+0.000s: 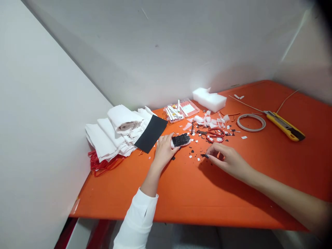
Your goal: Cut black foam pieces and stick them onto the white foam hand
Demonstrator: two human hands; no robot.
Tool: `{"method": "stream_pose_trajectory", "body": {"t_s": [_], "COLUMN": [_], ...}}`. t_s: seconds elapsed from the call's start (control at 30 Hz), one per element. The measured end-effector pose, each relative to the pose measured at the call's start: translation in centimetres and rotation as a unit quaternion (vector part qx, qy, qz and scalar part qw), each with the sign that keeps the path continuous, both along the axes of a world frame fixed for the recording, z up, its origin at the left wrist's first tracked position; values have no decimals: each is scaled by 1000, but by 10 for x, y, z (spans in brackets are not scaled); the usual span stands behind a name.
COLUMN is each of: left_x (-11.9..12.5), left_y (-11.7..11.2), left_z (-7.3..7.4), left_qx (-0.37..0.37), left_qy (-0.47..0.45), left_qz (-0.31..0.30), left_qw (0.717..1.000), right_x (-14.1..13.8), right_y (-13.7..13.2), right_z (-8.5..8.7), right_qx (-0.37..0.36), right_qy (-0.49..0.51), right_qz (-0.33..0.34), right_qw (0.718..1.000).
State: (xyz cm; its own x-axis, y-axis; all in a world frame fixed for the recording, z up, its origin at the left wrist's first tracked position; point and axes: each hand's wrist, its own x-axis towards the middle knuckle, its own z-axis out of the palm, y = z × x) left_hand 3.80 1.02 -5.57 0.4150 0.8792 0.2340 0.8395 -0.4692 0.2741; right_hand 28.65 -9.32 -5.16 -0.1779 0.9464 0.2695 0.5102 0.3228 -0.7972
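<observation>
My left hand (165, 148) is closed around the near end of a small white foam piece with black scraps covering its top (181, 140). It lies low over the orange tabletop. To the right, my right hand (220, 157) pinches a small black scrap (203, 155) between thumb and fingertips, just above the table. Between the hands lie tiny black and white bits. Behind them rest red-handled scissors (215, 134) and torn white foam pieces (207, 120). A black sheet (151, 134) leans on folded white cloth beyond my left hand.
Folded white cloth (114, 135) sits at left over red plastic (103, 164). At the back are an open clear case (175, 112) with white sticks and a white foam block (209, 99). A tape roll (251, 123) and a yellow utility knife (284, 126) lie right. Walls border the table.
</observation>
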Motion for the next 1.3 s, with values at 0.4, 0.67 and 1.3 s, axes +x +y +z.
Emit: {"method": "stream_pose_trajectory", "body": {"t_s": [0.4,0.67,1.3], "left_x": [33,37,37], "left_y": [-46,-53,-55], "left_z": [16,14,10], "left_qx": [-84,-155,-133], "left_qy": [-199,-222,-223], "left_qz": [-106,-95,-96], "left_qw": [971,958,961], "right_x": [10,8,12], "right_y": [8,6,7], "right_z": [-2,1,-2], "right_qx": [-162,-147,-172], "right_qy": [214,217,242], "right_qz": [-14,-19,-1], "right_qw": [963,965,955]}}
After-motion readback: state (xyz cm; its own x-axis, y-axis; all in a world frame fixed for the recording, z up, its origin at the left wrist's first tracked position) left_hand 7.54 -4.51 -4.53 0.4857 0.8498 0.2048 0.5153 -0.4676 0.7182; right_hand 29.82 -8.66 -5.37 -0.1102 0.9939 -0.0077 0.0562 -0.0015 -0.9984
